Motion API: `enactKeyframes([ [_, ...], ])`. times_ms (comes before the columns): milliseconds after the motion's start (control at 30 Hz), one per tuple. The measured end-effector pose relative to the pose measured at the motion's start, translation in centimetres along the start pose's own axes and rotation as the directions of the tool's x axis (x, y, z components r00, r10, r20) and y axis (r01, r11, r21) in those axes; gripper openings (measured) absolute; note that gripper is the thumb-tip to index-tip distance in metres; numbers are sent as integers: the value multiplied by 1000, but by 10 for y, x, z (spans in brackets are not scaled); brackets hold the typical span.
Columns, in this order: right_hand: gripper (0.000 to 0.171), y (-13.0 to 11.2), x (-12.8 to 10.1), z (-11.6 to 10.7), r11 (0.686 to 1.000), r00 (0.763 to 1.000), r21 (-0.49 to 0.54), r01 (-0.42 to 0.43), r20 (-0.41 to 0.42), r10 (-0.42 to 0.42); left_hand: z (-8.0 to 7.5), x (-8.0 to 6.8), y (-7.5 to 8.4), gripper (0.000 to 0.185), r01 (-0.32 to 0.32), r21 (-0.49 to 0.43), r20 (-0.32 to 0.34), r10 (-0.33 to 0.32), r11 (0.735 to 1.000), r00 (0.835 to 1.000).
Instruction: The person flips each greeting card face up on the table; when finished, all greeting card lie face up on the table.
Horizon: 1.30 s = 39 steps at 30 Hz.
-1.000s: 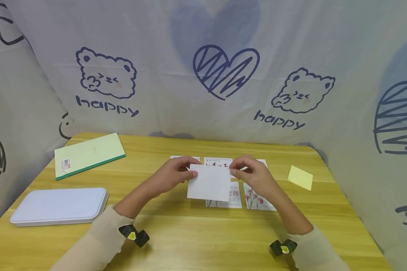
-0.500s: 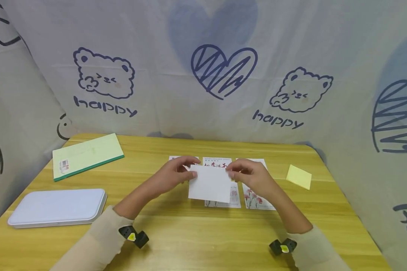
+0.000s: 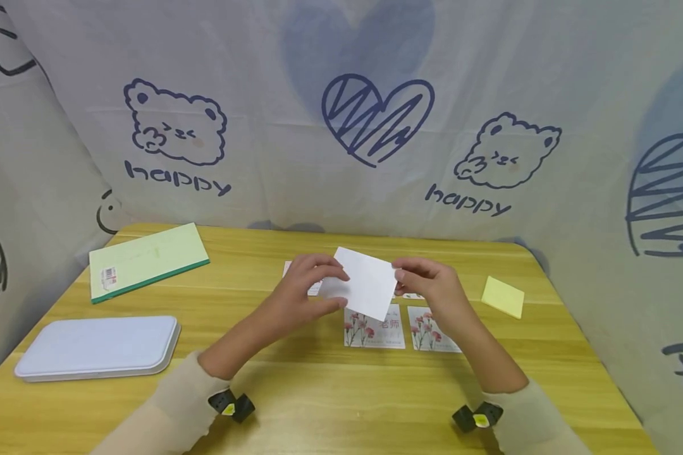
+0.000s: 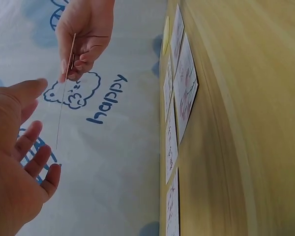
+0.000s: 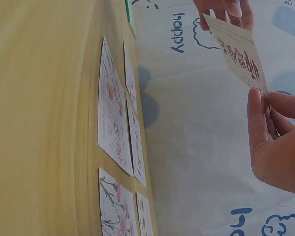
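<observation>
**Card held up between two hands over the bench**

A white card (image 3: pixel 367 282) is lifted clear of the bench (image 3: pixel 319 404), tilted, above the middle of the rows of cards laid out there. The right hand (image 3: pixel 429 287) pinches its edge at 3 o'clock between thumb and fingers; the right wrist view shows that grip at the card's near corner and red print on the card's underside. The left hand (image 3: pixel 307 284) is at the card's 9 o'clock edge. In the head view its thumb and fingers seem to close on that edge, while the left wrist view shows the fingers fairly straight and spread, with the card edge-on beside the thumb; whether it truly grips the card cannot be told.

Directly below the card, toward 6 o'clock, a flower-printed card (image 3: pixel 374 328) lies flat, and a second flower card (image 3: pixel 432 330) lies just beside it at its 3 o'clock. Part of another flat card (image 3: pixel 296 273) shows behind the left hand.

At 3 o'clock from the hands, well apart, lies a yellow sticky-note pad (image 3: pixel 503 297). At 10 o'clock, near the far left corner, lies a pale green notepad (image 3: pixel 148 259). At 8 o'clock lies a white flat case (image 3: pixel 97 347). A cloth printed with bears and hearts (image 3: pixel 375 114) hangs behind the bench.
</observation>
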State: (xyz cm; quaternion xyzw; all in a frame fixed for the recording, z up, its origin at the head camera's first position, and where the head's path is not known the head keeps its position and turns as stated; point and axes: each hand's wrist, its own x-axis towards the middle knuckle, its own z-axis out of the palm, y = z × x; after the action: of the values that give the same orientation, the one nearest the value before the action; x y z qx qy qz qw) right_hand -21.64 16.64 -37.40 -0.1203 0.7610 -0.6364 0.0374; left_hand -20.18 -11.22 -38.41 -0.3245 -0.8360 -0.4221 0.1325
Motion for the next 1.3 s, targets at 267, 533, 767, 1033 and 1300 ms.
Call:
enactKeyframes([
  [267,35,3,3,2,990,999,135,-46,-14,49,3,-1,2,31,-25,12,47,25,1000,999],
  [533,34,1,3,4,970,997,231,-71,-18,78,4,-2,1,25,-48,38,42,47,998,998],
  [767,27,1,4,5,950,994,300,-92,-27,105,3,-1,-2,24,-66,28,41,65,997,997],
  [1033,22,5,6,7,937,993,331,-108,0,115,0,-1,-3,17,-91,-12,6,91,996,996],
  [1300,26,17,7,13,939,985,297,-174,55,165,-5,0,-5,11,15,-57,-32,-17,998,999],
])
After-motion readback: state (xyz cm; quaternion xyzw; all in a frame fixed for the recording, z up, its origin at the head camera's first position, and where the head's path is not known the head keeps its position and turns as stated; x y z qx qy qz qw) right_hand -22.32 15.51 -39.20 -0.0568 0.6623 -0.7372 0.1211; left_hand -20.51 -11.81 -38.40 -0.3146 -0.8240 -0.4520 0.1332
